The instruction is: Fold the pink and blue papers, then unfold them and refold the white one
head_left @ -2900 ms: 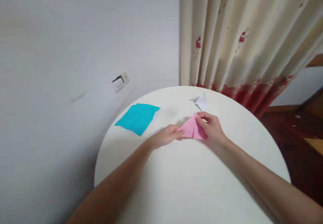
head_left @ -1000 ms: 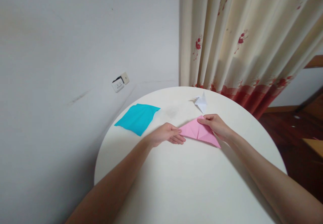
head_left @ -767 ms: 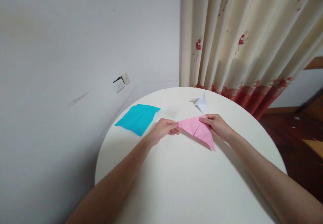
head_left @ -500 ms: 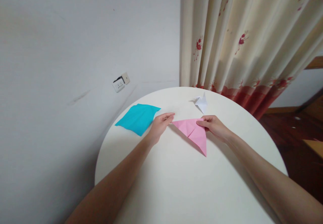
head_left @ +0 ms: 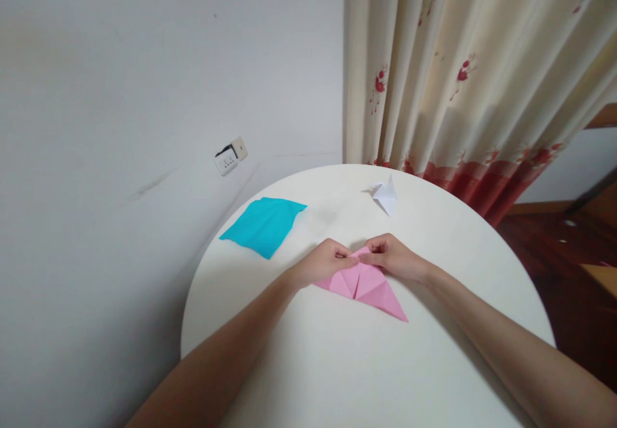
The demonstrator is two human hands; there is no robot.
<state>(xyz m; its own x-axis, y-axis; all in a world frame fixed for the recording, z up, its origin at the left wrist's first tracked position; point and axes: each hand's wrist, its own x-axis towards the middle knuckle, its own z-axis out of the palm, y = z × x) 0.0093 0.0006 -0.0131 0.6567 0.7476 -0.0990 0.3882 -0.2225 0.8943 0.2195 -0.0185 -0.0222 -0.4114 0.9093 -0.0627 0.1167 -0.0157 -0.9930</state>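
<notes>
A pink sheet of origami paper [head_left: 362, 283], folded into a triangle with crease lines across it, is held between my two hands over the table. Its folded long edge faces me, and one sharp corner points to the lower right. My left hand [head_left: 326, 261] pinches it near the top corner and covers its left part. Close beside it, my right hand [head_left: 393, 258] grips the same top corner, thumb on the upper face. The fingers beneath the paper are hidden.
A white round table [head_left: 366, 370] carries a blue creased paper sheet [head_left: 265, 225] at the left and a white folded paper bird [head_left: 385, 196] at the back. Behind stand a wall with a socket [head_left: 225, 162] and a floral curtain [head_left: 434, 94].
My left hand has closed onto the pink paper and both hands have come together at its top corner. The paper has turned, its long edge now toward me.
</notes>
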